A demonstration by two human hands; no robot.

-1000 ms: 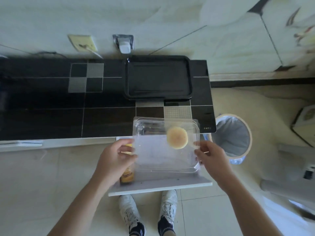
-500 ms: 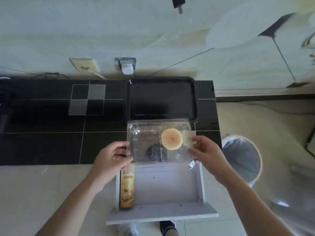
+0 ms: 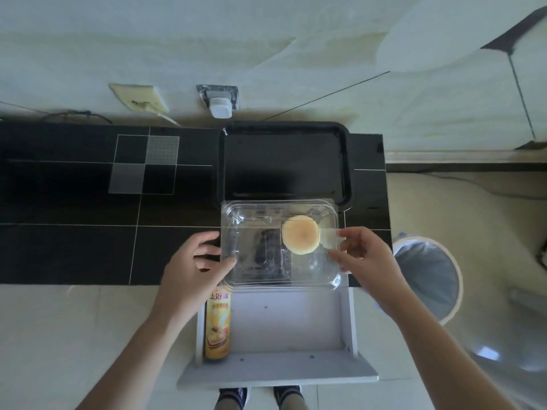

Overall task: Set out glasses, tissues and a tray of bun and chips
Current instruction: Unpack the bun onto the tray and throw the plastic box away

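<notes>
A clear plastic box (image 3: 281,247) is held over the front edge of the bench (image 3: 74,232), near its right end, with both hands on it. Inside the box a round pale bun (image 3: 300,234) sits toward the right side; the left part of the box holds nothing that can be made out, only dark reflections.

The left hand (image 3: 195,267) grips the box's left wall, thumb on the near corner and fingers curled along the side. The right hand (image 3: 365,258) grips the right wall, thumb and forefinger pinched on the rim just beside the bun.

Just behind the box, a black tray (image 3: 344,173) lies flat on the bench against its back edge, and the box's far edge overlaps the tray's front rim. The tray is bare.

Below the box, an open white drawer (image 3: 281,371) sticks out from under the bench's front edge. A yellow can of chips (image 3: 217,327) lies along the drawer's left wall, its top end hidden under the left hand.

To the right of the bench's right end, a round bin (image 3: 429,273) with a grey liner stands on the floor. On the wall behind the bench are a cream socket plate (image 3: 139,97) and a white plug (image 3: 219,106).
</notes>
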